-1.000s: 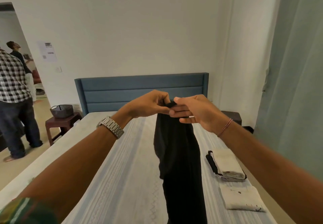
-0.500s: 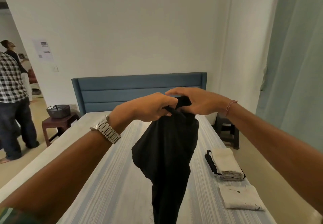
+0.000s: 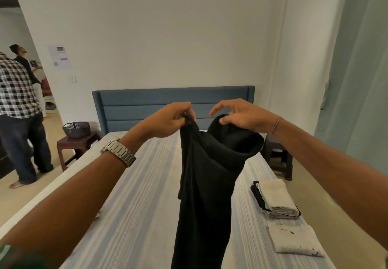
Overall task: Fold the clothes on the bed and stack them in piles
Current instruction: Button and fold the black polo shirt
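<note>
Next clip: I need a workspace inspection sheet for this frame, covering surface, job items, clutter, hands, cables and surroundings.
Surface: striped bed, blue headboard at its far end.
Job's things: black garment held up, hanging over the bed; folded pile and folded white piece along the bed's right edge.
Clutter: nothing seen.
Hands: left hand pinches the garment's top edge; right hand has its thumb on the top edge, its other fingers lifted clear.
Cables: nothing seen.
Surroundings: dark basket on a stool left of the bed, another stool on the right, curtain, bystanders in the doorway.
</note>
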{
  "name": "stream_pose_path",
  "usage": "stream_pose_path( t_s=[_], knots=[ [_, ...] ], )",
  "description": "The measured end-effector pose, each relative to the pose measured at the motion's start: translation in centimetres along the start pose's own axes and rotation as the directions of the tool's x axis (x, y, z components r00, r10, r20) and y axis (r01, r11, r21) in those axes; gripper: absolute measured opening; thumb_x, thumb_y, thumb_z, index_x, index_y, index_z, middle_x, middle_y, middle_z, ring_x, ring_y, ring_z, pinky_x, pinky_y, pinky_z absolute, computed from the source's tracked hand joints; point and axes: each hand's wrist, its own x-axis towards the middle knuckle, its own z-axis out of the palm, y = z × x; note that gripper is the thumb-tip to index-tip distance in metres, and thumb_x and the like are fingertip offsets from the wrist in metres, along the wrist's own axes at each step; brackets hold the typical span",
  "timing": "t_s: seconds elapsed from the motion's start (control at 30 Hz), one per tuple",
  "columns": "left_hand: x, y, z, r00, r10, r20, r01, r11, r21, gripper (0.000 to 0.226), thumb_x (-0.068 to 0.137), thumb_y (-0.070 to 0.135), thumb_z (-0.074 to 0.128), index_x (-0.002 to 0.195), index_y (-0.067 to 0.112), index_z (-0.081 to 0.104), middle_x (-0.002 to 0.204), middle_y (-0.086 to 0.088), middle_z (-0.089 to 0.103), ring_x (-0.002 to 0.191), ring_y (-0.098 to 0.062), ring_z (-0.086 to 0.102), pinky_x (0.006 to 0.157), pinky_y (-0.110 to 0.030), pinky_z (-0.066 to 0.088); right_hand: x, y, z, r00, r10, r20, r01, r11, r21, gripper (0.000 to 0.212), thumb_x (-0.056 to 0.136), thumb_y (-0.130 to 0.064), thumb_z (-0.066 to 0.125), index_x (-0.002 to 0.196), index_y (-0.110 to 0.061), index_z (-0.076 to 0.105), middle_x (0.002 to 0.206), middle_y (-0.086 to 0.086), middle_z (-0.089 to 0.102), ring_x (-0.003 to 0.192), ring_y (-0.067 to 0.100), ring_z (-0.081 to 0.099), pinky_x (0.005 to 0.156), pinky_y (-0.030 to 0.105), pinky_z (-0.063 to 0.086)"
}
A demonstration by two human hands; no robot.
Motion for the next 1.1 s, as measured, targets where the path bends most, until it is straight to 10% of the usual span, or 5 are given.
stream_pose_path(
  t_s=[0.27,0.4,0.57,0.7,1.1],
  knots=[
    [-0.8,-3.5,-2.3,0.870,-0.331,-0.366,0.270,0.940,-0.208,0.020,0.103,0.005,0.039,0.100,0.011,0.058,0.088,-0.003,0.057,0.079,-0.012,0.050,0.067,-0.025,0.040,-1.6,1.4,-4.0,0.955,0.259,-0.142,-0.121,0.782,0.611,0.020,0.101,-0.003,0.050,0.093,0.000,0.068,0.099,0.013,0.074,0.079,0.018,0.074,0.064,0.023,0.060],
    [-1.9,-5.1,-4.6,0.825,-0.330,-0.460,0.260,0.943,-0.209,0.011,0.102,0.020,0.058,0.098,0.012,0.064,0.088,0.001,0.066,0.081,-0.010,0.058,0.069,-0.021,0.044,-3.3,3.6,-7.5,0.961,0.160,-0.225,-0.118,0.975,0.190,0.009,0.090,-0.009,0.073,0.099,-0.007,0.076,0.099,0.008,0.077,0.092,0.019,0.074,0.076,0.024,0.060],
    [-3.1,-5.9,-5.7,0.831,-0.309,-0.463,0.242,0.950,-0.199,0.012,0.095,0.035,0.068,0.094,0.024,0.073,0.090,0.010,0.072,0.083,-0.002,0.065,0.072,-0.015,0.044,-3.7,4.4,-9.1,0.919,0.241,-0.312,-0.190,0.964,0.185,0.024,0.089,-0.022,0.075,0.101,-0.001,0.073,0.090,0.008,0.079,0.083,0.018,0.077,0.067,0.019,0.060],
    [-3.0,-5.7,-5.7,0.851,-0.356,-0.385,0.274,0.928,-0.252,0.024,0.094,0.041,0.067,0.086,0.022,0.077,0.079,0.015,0.073,0.076,0.003,0.066,0.069,-0.015,0.046,-3.0,5.2,-8.4,0.870,0.151,-0.469,-0.293,0.924,-0.246,0.035,0.098,-0.043,0.062,0.089,-0.012,0.074,0.078,0.006,0.071,0.079,0.027,0.067,0.070,0.028,0.045],
    [-2.8,-5.7,-6.2,0.820,-0.390,-0.418,0.255,0.904,-0.343,0.023,0.100,0.028,0.059,0.104,0.011,0.075,0.096,-0.001,0.073,0.091,-0.013,0.067,0.075,-0.021,0.053,-3.1,6.1,-6.7,0.892,0.020,-0.453,-0.065,0.994,-0.084,0.033,0.103,-0.044,0.049,0.112,-0.018,0.068,0.104,0.002,0.068,0.099,0.023,0.063,0.090,0.044,0.054]
  ],
)
